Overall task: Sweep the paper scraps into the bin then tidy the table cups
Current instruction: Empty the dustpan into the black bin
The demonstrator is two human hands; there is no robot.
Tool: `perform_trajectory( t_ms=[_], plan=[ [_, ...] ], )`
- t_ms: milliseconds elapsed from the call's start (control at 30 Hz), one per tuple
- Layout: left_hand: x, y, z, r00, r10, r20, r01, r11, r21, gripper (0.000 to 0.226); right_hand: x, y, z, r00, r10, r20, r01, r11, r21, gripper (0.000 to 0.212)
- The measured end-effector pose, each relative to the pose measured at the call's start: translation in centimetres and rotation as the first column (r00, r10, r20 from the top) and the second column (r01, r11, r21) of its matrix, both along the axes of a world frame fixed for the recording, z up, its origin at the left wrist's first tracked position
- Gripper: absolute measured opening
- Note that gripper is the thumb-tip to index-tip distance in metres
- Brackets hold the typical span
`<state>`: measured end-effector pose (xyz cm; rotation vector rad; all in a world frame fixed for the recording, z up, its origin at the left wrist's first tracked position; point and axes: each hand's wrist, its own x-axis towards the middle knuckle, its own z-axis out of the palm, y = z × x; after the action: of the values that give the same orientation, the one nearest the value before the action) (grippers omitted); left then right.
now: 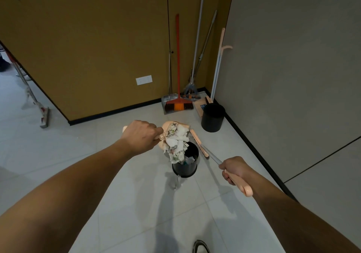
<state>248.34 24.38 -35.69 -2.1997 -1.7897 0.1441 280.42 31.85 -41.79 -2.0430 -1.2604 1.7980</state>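
Note:
My left hand grips the handle of a peach dustpan and holds it tilted over a black bin on the floor. White paper scraps slide out of the pan toward the bin's mouth; some scraps lie inside the bin. My right hand grips the peach handle of a broom, whose metal shaft runs up-left to a peach head beside the bin's far right rim. No table or cups are in view.
A second black bin stands by the grey wall at right. In the corner lean a red broom, a grey dustpan, mops and a peach-handled tool. A mop stands at left. A shoe tip shows at the bottom.

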Motion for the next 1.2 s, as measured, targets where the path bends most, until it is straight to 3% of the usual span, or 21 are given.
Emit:
perform_trajectory(
  t_ms=[800, 1000, 1200],
  plan=[
    [1.0, -1.1, 0.0, 0.996, -0.056, 0.066, 0.056, 0.998, 0.008, 0.004, -0.6, -0.9, 0.9, 1.000, -0.029, 0.012, 0.029, 0.999, 0.016, 0.014],
    [0.7, -1.5, 0.2, 0.993, -0.002, 0.117, -0.004, 0.999, 0.049, 0.006, -1.0, -1.3, 1.1, 0.999, -0.017, 0.037, 0.016, 1.000, 0.019, 0.018],
    [0.0, -1.5, 0.4, 0.996, -0.051, 0.080, 0.048, 0.998, 0.035, 0.006, -1.8, -1.2, 1.1, 0.999, -0.009, 0.042, 0.009, 1.000, 0.010, 0.019]
  ],
)
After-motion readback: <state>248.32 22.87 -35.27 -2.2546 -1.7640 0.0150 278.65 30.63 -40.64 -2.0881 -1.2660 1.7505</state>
